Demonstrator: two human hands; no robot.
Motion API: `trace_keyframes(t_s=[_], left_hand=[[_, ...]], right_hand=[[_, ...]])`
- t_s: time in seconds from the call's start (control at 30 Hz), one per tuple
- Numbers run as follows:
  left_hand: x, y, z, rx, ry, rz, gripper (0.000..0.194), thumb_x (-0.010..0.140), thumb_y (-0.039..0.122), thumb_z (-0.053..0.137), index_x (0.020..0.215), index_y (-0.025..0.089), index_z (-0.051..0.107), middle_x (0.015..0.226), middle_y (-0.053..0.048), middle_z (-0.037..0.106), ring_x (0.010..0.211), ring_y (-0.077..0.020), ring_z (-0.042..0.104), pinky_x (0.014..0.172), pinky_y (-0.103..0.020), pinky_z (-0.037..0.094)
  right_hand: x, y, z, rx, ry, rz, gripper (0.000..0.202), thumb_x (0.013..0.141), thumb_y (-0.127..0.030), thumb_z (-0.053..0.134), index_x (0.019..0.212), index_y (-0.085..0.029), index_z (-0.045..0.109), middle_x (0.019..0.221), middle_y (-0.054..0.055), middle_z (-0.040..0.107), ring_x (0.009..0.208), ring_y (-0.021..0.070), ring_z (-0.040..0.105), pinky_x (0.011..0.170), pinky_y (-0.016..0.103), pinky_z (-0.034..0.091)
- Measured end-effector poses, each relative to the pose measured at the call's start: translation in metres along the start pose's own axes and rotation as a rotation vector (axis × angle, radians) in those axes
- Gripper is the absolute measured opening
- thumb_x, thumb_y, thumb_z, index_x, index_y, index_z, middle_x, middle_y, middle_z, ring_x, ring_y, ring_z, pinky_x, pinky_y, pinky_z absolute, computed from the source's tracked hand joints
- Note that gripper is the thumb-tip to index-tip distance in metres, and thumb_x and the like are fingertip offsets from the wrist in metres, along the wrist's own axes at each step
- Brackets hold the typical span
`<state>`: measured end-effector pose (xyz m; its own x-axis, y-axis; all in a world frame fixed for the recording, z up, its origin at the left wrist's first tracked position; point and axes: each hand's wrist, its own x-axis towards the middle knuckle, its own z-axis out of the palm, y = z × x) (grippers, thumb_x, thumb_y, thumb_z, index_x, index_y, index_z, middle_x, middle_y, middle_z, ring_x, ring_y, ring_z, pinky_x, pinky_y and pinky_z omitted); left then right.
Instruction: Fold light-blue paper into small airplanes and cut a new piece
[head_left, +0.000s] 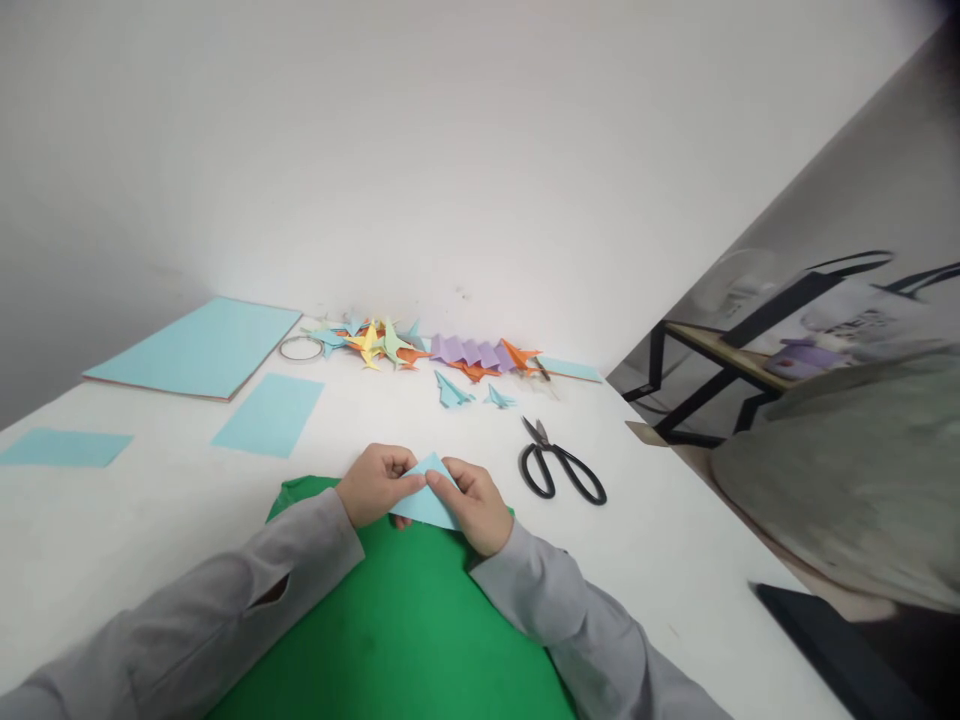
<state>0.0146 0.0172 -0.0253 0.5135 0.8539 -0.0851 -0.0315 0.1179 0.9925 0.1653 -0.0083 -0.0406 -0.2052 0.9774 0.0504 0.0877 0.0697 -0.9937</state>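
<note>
The bare left hand [375,487] and the bare right hand [478,503] meet at a triangular pale blue piece of paper [431,510], its point facing away from the person. Both hands are closed to a pinch on it: the two thumbs lie on its upper face, nearly tip to tip, while the other fingers curl round its sides and partly behind it, where their exact grip cannot be seen. Just below the fingers spreads a smooth bright green cloth [405,630], and grey fabric sleeves reach each wrist.

To the right of the fingers, near the right hand, metal scissors with black looped handles [551,455] lie with their blades slightly parted on the white table [660,540]. Beyond the fingertips are two small pale blue folded paper figures [452,391] and, farther off, a pleated lilac paper strip [469,352]. To the left of the fingers lies a flat pale blue paper rectangle [270,415].
</note>
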Motion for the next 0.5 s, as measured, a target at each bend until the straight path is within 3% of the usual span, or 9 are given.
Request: trace_keyframes(t_s=[0.5], left_hand=[[-0.0025, 0.0044, 0.0015, -0.023, 0.015, -0.021, 0.030, 0.060, 0.039, 0.067, 0.059, 0.013, 0.052, 0.037, 0.004, 0.051, 0.030, -0.0106, 0.048, 0.029, -0.020, 0.039]], right_hand=[[0.0012, -0.0066, -0.0001, 0.110, 0.005, 0.048, 0.038, 0.069, -0.052, 0.058, 0.064, -0.016, 0.048, 0.053, -0.002, 0.050, 0.046, 0.0090, 0.042, 0.046, 0.022, 0.032]])
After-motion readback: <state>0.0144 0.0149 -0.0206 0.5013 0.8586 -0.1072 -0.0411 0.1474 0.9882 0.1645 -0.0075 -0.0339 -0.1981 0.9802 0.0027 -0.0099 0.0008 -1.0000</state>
